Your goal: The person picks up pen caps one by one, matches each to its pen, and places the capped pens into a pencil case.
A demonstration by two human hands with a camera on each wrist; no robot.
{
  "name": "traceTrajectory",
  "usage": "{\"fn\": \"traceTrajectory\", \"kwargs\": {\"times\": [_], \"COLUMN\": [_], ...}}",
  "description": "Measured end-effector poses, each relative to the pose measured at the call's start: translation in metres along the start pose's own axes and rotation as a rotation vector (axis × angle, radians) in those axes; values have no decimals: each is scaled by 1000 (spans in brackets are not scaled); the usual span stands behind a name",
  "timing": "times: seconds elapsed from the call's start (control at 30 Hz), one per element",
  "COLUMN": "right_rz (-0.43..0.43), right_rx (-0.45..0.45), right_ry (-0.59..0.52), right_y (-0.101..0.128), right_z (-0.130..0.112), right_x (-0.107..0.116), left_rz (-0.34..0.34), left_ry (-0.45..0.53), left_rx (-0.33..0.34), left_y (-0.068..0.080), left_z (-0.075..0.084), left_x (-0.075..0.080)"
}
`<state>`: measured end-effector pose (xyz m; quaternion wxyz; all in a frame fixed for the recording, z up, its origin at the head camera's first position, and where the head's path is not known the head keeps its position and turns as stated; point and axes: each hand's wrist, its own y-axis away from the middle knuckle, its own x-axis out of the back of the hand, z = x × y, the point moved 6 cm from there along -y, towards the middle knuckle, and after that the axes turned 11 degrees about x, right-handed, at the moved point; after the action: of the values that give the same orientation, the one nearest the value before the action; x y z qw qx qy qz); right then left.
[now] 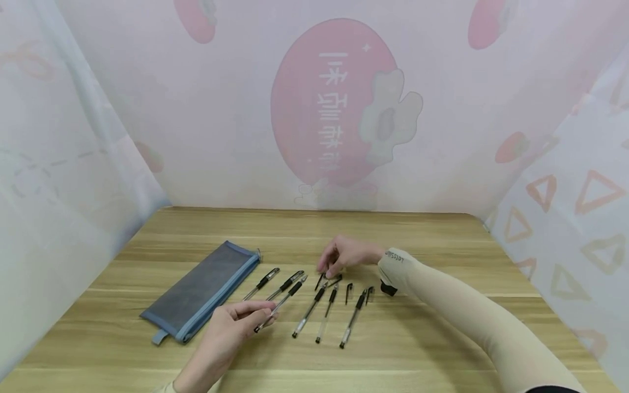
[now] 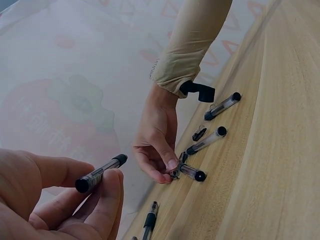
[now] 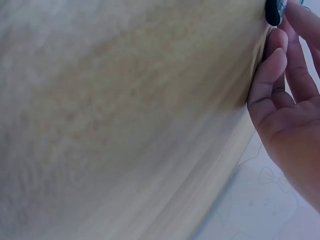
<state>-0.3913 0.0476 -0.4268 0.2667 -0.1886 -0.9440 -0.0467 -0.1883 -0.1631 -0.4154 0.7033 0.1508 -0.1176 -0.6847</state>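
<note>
I am seated at a pale wooden counter with printed fabric screens on three sides. My left hand is near me, low and left of centre. Its grip is closed around a clear-barrelled pen with a black grip section, thumb and fingers pinching the barrel near its lower end; the pen slants up and to the right, its far end over the counter. In the left wrist view that same pen lies across my curled fingers.

My right hand reaches in from the right, in a beige sleeve, farther from me than the left. Its fingertips are curled downward and pinch a small black pen cap at the far end of the row of pens, just touching the counter. The right wrist view shows only my fingers beside a dark tip at the counter's surface, too blurred to say more.

Between my hands lie three more pens side by side, slanted the same way, with loose black caps near their far ends. Two capped pens lie left of them. Further left, a flat blue mesh pencil case rests on the counter, zipper edge toward the pens.
</note>
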Motion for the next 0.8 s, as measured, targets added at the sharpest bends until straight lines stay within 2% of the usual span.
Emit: {"fn": "traceTrajectory", "kwargs": {"times": [0.47, 0.8], "right_rz": [-24, -76], "right_rx": [25, 35], "right_ry": [35, 78], "right_y": [-1, -6], "right_z": [1, 3], "right_x": [-1, -2], "left_rz": [-11, -12], "left_ry": [13, 24], "left_rx": [-7, -20], "left_y": [-1, -2], "left_z": [1, 3], "left_x": [-2, -4]}}
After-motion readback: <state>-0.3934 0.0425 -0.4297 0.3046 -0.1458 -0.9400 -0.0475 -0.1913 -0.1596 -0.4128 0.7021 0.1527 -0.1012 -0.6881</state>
